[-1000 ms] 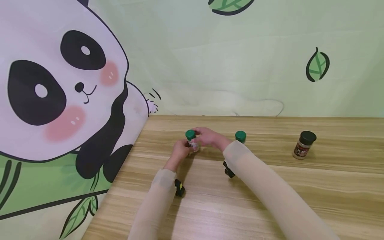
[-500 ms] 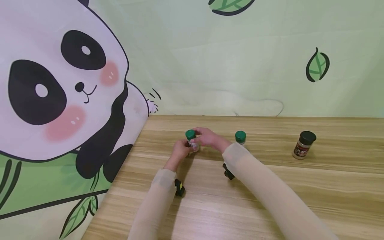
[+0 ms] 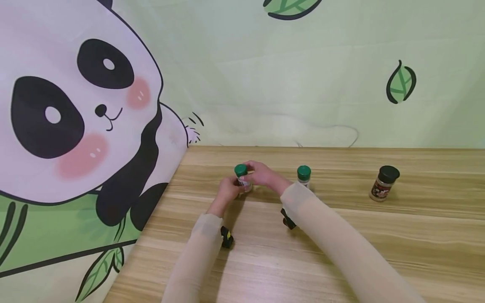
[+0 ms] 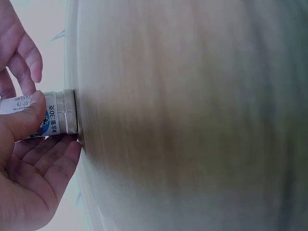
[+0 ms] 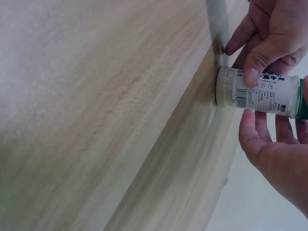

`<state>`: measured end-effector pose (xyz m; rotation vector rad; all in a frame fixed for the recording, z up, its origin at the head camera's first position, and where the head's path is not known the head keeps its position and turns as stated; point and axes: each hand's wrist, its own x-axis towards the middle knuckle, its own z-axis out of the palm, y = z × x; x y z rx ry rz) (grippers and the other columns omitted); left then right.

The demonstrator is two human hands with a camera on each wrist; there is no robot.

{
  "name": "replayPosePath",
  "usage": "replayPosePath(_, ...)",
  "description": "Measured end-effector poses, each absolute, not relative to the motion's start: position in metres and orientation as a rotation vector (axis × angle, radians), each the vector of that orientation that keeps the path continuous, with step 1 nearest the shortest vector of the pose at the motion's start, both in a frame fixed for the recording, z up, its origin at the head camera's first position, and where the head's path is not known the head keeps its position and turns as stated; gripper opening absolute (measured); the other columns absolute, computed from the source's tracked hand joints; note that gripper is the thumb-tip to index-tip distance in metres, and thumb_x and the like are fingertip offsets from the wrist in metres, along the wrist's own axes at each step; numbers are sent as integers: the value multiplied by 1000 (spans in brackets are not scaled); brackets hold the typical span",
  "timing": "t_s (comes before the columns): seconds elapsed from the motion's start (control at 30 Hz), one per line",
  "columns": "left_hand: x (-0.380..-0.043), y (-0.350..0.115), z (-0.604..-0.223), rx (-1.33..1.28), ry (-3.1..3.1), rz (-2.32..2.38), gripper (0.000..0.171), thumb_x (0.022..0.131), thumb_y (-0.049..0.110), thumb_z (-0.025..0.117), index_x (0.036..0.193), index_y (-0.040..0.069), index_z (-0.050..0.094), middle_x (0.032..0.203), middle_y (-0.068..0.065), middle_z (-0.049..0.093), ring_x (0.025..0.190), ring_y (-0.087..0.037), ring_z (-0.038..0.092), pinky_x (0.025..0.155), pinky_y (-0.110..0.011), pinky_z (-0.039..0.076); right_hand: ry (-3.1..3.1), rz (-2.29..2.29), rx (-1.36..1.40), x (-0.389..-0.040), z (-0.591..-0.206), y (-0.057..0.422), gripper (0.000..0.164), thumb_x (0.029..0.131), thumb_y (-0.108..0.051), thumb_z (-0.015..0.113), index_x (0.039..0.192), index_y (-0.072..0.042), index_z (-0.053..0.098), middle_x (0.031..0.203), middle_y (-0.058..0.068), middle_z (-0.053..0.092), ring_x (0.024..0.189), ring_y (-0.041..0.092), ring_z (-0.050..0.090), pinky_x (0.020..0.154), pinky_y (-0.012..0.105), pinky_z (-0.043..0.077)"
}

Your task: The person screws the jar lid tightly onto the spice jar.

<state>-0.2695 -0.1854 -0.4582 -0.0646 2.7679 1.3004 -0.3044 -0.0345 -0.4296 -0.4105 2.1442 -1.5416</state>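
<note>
A small spice jar (image 3: 240, 170) with a green cap and white printed label stands upright at the left of the wooden table, between both hands. My left hand (image 3: 227, 190) grips its lower body; in the left wrist view the thumb lies across the label (image 4: 52, 118). From the right, my right hand (image 3: 262, 174) holds the jar near its cap, thumb and fingers on either side. The right wrist view has the jar's base (image 5: 222, 86) right at the tabletop, with part of the green cap (image 5: 303, 98) at the frame edge.
Another green-capped jar (image 3: 303, 173) stands just beyond the right forearm, its lower part partly hidden by the sleeve. Farther right is a black-capped spice jar (image 3: 384, 183) with a dark label. A panda-print backdrop (image 3: 242, 84) rises behind the wooden table (image 3: 417, 244).
The right sleeve has shifted down slightly, so more of the second green-capped jar shows. Both hands and the held jar stay in nearly the same place.
</note>
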Motion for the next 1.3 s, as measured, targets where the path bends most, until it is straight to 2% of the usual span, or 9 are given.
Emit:
replayPosePath(0.33, -270, -187, -461, -30, 2803, 1274, 23, 90, 9, 76, 105, -8, 71, 105, -26, 74, 84, -22, 61, 75, -28, 52, 2137, -1598, -411, -301, -433, -36, 49, 100, -8, 63, 145, 2, 46, 154, 24, 47, 144, 39, 46, 111, 51, 48)
replayPosePath(0.63, -270, -187, -461, -28, 2804, 1268, 23, 91, 9, 76, 106, -8, 71, 106, -26, 75, 84, -20, 61, 74, -26, 50, 2142, -1627, -411, -297, -433, -36, 50, 100, -9, 64, 146, 2, 46, 153, 25, 48, 143, 40, 47, 111, 53, 48)
replayPosePath(0.8, -270, -188, -462, -7, 2815, 1278, 23, 91, 8, 76, 106, -9, 72, 106, -25, 75, 84, -20, 60, 74, -26, 50, 2142, -1644, -426, -298, -437, -37, 50, 101, -10, 63, 146, 3, 44, 153, 25, 47, 142, 40, 48, 113, 49, 48)
replayPosePath(1.03, -270, -187, -462, -11, 2812, 1291, 22, 90, 7, 76, 104, -10, 72, 100, -24, 75, 79, -18, 57, 68, -21, 44, 2166, -1674, -398, -298, -441, -40, 52, 100, -10, 65, 146, 3, 44, 151, 25, 49, 142, 39, 47, 117, 50, 43)
replayPosePath(1.3, -271, -188, -463, 4, 2822, 1291, 22, 90, 7, 76, 105, -9, 73, 103, -25, 76, 81, -20, 60, 70, -22, 47, 2193, -1698, -367, -296, -441, -41, 51, 98, -9, 67, 143, 3, 46, 151, 25, 50, 143, 40, 46, 120, 52, 38)
